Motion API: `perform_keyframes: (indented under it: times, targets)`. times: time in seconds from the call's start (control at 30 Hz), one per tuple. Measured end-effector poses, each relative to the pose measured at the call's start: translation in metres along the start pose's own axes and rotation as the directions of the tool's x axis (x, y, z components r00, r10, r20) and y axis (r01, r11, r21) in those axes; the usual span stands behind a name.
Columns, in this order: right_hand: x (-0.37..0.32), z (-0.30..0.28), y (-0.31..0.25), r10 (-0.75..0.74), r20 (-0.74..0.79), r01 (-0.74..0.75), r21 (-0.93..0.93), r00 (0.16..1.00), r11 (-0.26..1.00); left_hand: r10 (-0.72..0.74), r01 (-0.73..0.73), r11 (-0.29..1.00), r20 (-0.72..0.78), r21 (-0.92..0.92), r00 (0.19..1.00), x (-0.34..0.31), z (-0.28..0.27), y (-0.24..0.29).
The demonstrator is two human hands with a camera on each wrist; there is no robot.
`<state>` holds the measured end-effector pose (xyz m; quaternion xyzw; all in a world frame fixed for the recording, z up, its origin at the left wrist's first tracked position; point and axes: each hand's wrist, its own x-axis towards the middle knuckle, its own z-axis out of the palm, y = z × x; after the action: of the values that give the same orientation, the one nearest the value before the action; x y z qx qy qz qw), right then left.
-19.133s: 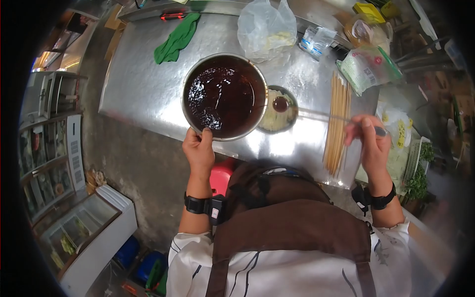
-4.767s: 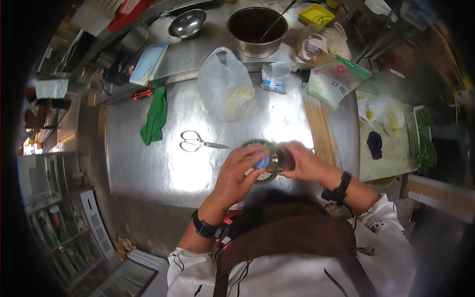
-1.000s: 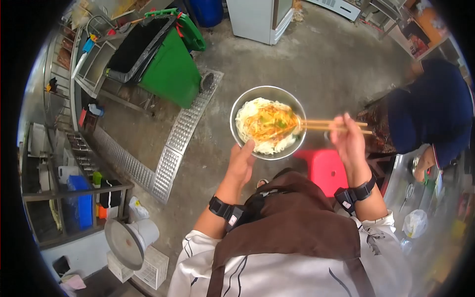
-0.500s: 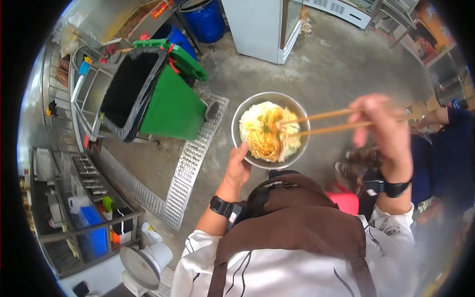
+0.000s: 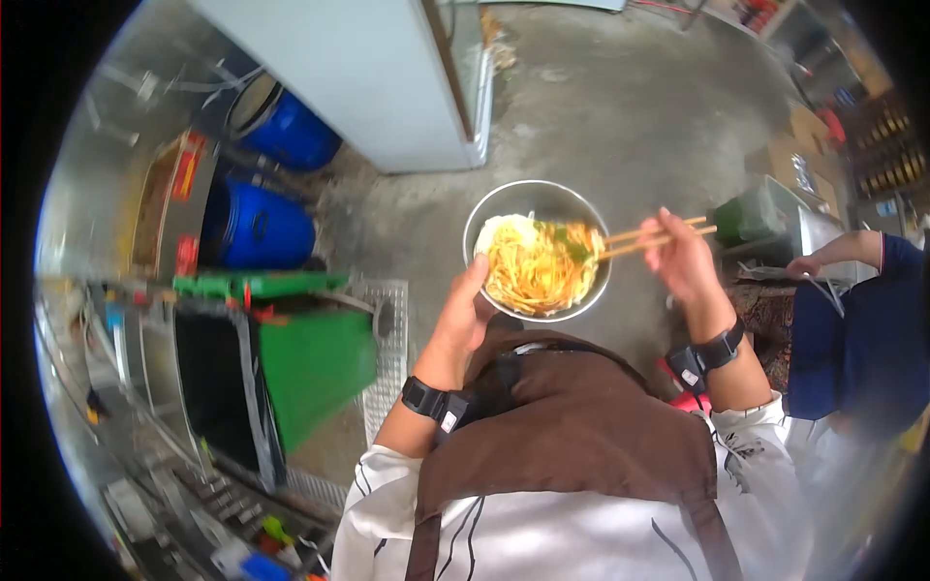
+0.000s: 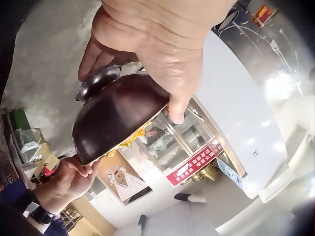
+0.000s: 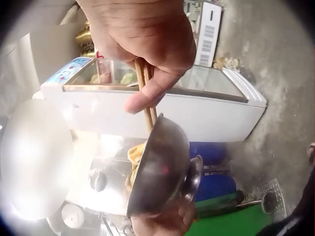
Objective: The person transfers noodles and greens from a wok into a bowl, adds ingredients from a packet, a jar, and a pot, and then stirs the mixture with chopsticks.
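Note:
My left hand (image 5: 460,315) holds a steel bowl (image 5: 557,201) out in front of the body. Its thumb lies at the rim, and the other fingers reach underneath beside the bowl's foot (image 6: 98,82). Inside are noodles (image 5: 528,269), orange-brown with sauce over most of them and pale at the upper left, with bits of green. A pair of wooden chopsticks (image 5: 635,240) is gripped in my right hand (image 5: 683,263), tips among the noodles at the bowl's right side. In the right wrist view the bowl (image 7: 165,167) is seen side-on, chopsticks dipping behind its rim.
A green wheeled bin (image 5: 315,373) with a black liner stands at left, before blue barrels (image 5: 262,228). Ahead is a tall white cabinet (image 5: 358,77). Close by on the right is another person in dark blue (image 5: 857,329). A red stool (image 5: 690,399) shows partly behind my right arm.
Earlier frames show a metal table, a sauce pot and a jar held over a bowl. Since then the view has turned away, and lately further right. Sauce has spread through the noodles; the chopsticks moved.

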<state>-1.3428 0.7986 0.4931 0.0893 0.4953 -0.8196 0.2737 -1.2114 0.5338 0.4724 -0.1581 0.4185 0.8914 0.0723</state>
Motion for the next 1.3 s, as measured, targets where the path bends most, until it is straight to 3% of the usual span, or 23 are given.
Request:
perform_keyframes:
  times: [0.07, 0.2, 0.37, 0.47, 0.57, 0.63, 0.73, 0.83, 0.93, 1.03, 1.13, 1.27, 1.3]
  targets:
    - [0.024, 0.003, -0.024, -0.039, -0.131, 0.056, 0.134, 0.991, 0.989, -0.057, 0.054, 0.997, 0.052, 0.056, 0.997, 0.043, 0.003, 0.027]
    - [0.062, 0.011, -0.088, -0.199, -0.198, 0.231, 0.155, 0.96, 0.961, -0.088, 0.062, 0.987, 0.177, 0.146, 0.98, 0.141, 0.002, 0.056]
    - [0.085, 0.021, -0.175, -0.421, -0.222, 0.389, -0.173, 0.88, 0.905, -0.136, 0.115, 0.989, 0.29, 0.088, 0.947, 0.255, 0.032, 0.062]
    - [0.11, 0.039, -0.236, -0.51, -0.274, 0.383, -0.405, 0.815, 0.83, -0.148, 0.155, 0.988, 0.364, 0.008, 0.919, 0.329, 0.065, 0.057]
    - [0.128, 0.016, -0.293, -0.545, -0.26, 0.324, -0.578, 0.797, 0.749, -0.163, 0.202, 0.977, 0.387, -0.062, 0.907, 0.391, 0.101, 0.042]
    - [0.15, -0.018, -0.315, -0.499, -0.299, 0.299, -0.52, 0.813, 0.8, -0.104, 0.159, 0.981, 0.398, -0.107, 0.911, 0.436, 0.133, 0.038]
    - [0.212, -0.09, -0.332, -0.441, -0.318, 0.288, -0.428, 0.84, 0.857, -0.138, 0.138, 0.99, 0.399, 0.028, 0.907, 0.502, 0.19, 0.049]
    - [0.303, -0.161, -0.318, -0.404, -0.44, 0.437, -0.03, 0.802, 0.899, -0.121, 0.072, 0.988, 0.399, 0.137, 0.909, 0.568, 0.246, 0.055]
    - [0.365, -0.206, -0.334, -0.285, -0.511, 0.477, 0.294, 0.811, 0.828, -0.125, 0.054, 0.983, 0.417, 0.177, 0.9, 0.634, 0.291, 0.064]
    - [0.407, -0.233, -0.386, -0.293, -0.552, 0.526, 0.329, 0.781, 0.784, -0.143, 0.087, 0.986, 0.445, 0.143, 0.884, 0.707, 0.319, 0.066]
    - [0.445, -0.258, -0.439, -0.399, -0.558, 0.61, 0.261, 0.728, 0.748, -0.235, 0.171, 0.971, 0.537, 0.166, 0.81, 0.788, 0.342, 0.068]
    - [0.489, -0.274, -0.527, -0.437, -0.653, 0.717, 0.242, 0.618, 0.654, -0.306, 0.194, 0.95, 0.608, 0.244, 0.733, 0.896, 0.401, 0.084]
    - [0.497, -0.281, -0.548, -0.538, -0.619, 0.761, 0.155, 0.572, 0.63, -0.29, 0.179, 0.955, 0.611, 0.238, 0.737, 0.914, 0.422, 0.088]
